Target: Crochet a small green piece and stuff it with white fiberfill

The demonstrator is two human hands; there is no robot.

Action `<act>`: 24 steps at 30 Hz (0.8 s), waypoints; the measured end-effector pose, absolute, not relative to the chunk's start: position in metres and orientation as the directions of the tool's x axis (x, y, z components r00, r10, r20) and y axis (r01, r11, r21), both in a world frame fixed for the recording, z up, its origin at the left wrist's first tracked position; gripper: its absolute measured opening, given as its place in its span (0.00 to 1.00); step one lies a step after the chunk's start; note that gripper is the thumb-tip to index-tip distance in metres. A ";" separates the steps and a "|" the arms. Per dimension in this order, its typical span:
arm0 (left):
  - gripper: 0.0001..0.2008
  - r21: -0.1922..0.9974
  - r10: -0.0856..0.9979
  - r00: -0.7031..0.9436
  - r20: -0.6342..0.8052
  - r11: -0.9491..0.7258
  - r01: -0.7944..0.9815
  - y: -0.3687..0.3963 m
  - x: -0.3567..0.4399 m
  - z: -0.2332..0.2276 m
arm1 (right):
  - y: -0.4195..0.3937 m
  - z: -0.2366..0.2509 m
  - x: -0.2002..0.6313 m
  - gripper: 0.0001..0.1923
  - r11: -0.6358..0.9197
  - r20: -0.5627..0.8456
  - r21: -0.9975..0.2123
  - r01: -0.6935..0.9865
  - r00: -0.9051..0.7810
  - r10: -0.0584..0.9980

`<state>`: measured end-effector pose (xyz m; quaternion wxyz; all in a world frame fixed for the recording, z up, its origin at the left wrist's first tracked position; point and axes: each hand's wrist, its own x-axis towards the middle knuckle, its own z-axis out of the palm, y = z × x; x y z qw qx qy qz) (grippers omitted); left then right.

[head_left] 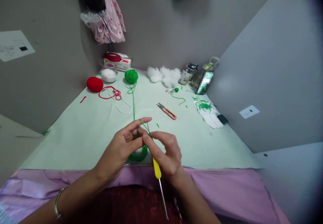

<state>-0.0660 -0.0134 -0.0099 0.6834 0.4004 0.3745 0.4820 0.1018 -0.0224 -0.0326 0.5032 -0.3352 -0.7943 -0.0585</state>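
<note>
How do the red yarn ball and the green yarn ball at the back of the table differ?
The red yarn ball lies furthest left, near the table's edge; the green yarn ball sits further right, beyond the white one. The red ball's loose strand lies coiled beside it, untouched; the green ball's strand runs down the table to the left hand and right hand. Both are round and rest on the table.

Open tabletop (83,139) left and right of the hands; ahead, green yarn strand (133,106) and thread snips (167,110) lie in the way; yarn balls crowd far edge.
</note>
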 end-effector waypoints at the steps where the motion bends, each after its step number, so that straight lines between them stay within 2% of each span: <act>1: 0.26 0.854 0.934 0.318 -0.165 0.297 -0.427 -0.012 -0.066 -0.010 | -0.023 -0.033 0.101 0.23 0.772 0.839 -0.284 0.569 -0.243 0.487; 4: 0.25 0.744 0.885 0.403 -0.233 0.429 -0.513 -0.007 -0.068 -0.011 | -0.023 -0.029 0.101 0.19 0.744 0.786 -0.554 0.372 -0.059 0.615; 6: 0.23 0.744 0.899 0.376 -0.225 0.407 -0.530 -0.005 -0.070 -0.010 | -0.021 -0.024 0.101 0.15 0.660 0.674 -0.733 0.164 0.053 0.737; 8: 0.22 0.790 0.917 0.355 -0.182 0.351 -0.502 -0.005 -0.071 -0.010 | -0.018 -0.020 0.101 0.13 0.578 0.578 -0.816 0.013 0.077 0.813; 10: 0.20 0.856 0.928 0.352 -0.126 0.281 -0.434 -0.007 -0.072 -0.010 | -0.015 -0.018 0.100 0.11 0.556 0.555 -0.831 -0.017 0.036 0.831; 14: 0.21 0.950 0.959 0.268 -0.093 0.166 -0.264 -0.011 -0.069 -0.011 | -0.016 -0.023 0.099 0.14 0.626 0.628 -0.771 0.119 -0.025 0.778; 17: 0.24 0.924 0.975 0.194 -0.104 0.167 -0.345 -0.011 -0.065 -0.010 | -0.022 -0.032 0.097 0.21 0.713 0.737 -0.605 0.354 -0.092 0.670; 20: 0.26 0.800 0.930 0.314 -0.189 0.332 -0.500 -0.010 -0.061 -0.008 | -0.025 -0.036 0.095 0.27 0.747 0.813 -0.423 0.513 -0.149 0.563; 22: 0.23 0.707 0.870 0.433 -0.235 0.459 -0.539 -0.007 -0.062 -0.007 | -0.023 -0.035 0.096 0.25 0.751 0.811 -0.476 0.458 -0.102 0.577; 24: 0.19 0.658 0.848 0.471 -0.243 0.501 -0.562 -0.003 -0.064 -0.007 | -0.021 -0.029 0.098 0.18 0.711 0.747 -0.636 0.299 0.009 0.665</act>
